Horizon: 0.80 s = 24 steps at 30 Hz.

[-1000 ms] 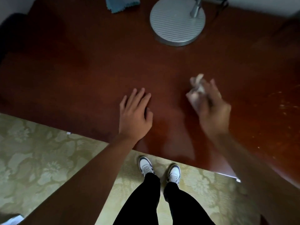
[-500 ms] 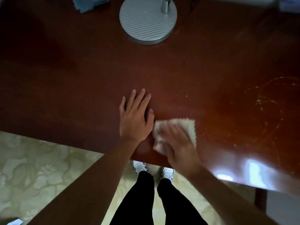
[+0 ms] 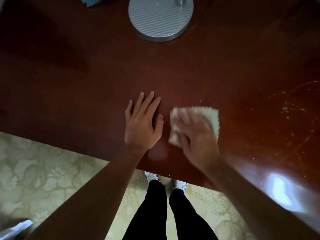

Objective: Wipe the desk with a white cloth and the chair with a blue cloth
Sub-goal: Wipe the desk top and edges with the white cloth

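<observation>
A dark red-brown wooden desk (image 3: 225, 70) fills the upper part of the head view. My left hand (image 3: 142, 123) lies flat on it near the front edge, fingers straight and slightly spread. Just to its right, my right hand (image 3: 195, 135) presses the white cloth (image 3: 210, 116) flat against the desk; the hand is motion-blurred and covers the cloth's lower left part. A corner of the blue cloth (image 3: 90, 1) shows at the top edge, far back on the desk. No chair is in view.
A round ribbed silver lamp base (image 3: 160, 18) stands at the back centre. Pale scratch marks (image 3: 294, 118) and a bright glare patch (image 3: 280, 193) mark the desk's right side. Below the front edge are my legs, my white shoes (image 3: 152, 176) and a floral carpet (image 3: 43, 170).
My right hand came down from the air and flattened the white cloth on the desk near the front edge, then slid it slightly rightward and away. My left hand stayed flat.
</observation>
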{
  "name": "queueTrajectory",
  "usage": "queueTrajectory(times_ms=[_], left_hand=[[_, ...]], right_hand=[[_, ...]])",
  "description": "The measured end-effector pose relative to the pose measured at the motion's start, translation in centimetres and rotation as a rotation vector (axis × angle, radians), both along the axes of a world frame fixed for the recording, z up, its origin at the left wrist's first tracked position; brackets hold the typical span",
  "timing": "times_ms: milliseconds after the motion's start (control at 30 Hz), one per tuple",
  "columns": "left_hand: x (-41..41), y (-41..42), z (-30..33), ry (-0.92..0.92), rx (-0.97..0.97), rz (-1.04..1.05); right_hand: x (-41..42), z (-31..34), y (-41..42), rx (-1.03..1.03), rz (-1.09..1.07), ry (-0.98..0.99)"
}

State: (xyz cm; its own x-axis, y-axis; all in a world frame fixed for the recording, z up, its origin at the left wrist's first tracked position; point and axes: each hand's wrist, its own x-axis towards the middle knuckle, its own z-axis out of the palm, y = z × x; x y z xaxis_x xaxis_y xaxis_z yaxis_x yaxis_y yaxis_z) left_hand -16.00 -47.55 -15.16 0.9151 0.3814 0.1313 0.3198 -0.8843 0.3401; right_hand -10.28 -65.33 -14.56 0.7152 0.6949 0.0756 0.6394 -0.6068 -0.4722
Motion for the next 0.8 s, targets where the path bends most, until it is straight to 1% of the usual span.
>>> queueTrajectory(times_ms=[33, 100, 133, 233, 300, 367, 467, 533, 667, 733, 800], left_hand=[[0.0, 0.0, 0.0, -0.005, 0.004, 0.0], [-0.1, 0.1, 0.0, -0.002, 0.003, 0.004], [0.0, 0.1, 0.0, 0.003, 0.001, 0.004], [0.1, 0.0, 0.0, 0.017, 0.003, 0.007], [0.1, 0.1, 0.0, 0.021, 0.007, 0.009], [0.0, 0.1, -0.1, 0.024, 0.003, 0.009], [0.0, 0.1, 0.0, 0.027, -0.013, -0.001], [0.0, 0.0, 0.2, 0.025, -0.009, 0.004], [0.0, 0.0, 0.2, 0.003, -0.005, 0.004], [0.0, 0.1, 0.0, -0.006, -0.001, 0.005], [0.0, 0.0, 0.0, -0.007, 0.005, 0.004]], right_hand=[[-1.4, 0.0, -1.1, 0.018, 0.057, 0.004], [-1.0, -0.4, -2.8, 0.025, 0.126, -0.008], [0.3, -0.5, -3.0, 0.014, 0.102, -0.022], [5.4, -0.2, -1.7, -0.006, -0.139, -0.034], [7.0, -0.1, -0.7, -0.008, -0.213, -0.005], [5.9, -0.2, -0.9, -0.004, -0.212, 0.013], [1.1, -0.2, -3.5, 0.022, -0.169, -0.009], [-0.2, -0.3, -4.7, 0.041, -0.127, -0.017], [4.2, -0.1, -2.7, 0.04, -0.16, -0.031], [7.0, -0.1, -0.7, 0.062, -0.206, -0.011], [7.5, -0.1, 0.4, 0.073, -0.243, 0.035]])
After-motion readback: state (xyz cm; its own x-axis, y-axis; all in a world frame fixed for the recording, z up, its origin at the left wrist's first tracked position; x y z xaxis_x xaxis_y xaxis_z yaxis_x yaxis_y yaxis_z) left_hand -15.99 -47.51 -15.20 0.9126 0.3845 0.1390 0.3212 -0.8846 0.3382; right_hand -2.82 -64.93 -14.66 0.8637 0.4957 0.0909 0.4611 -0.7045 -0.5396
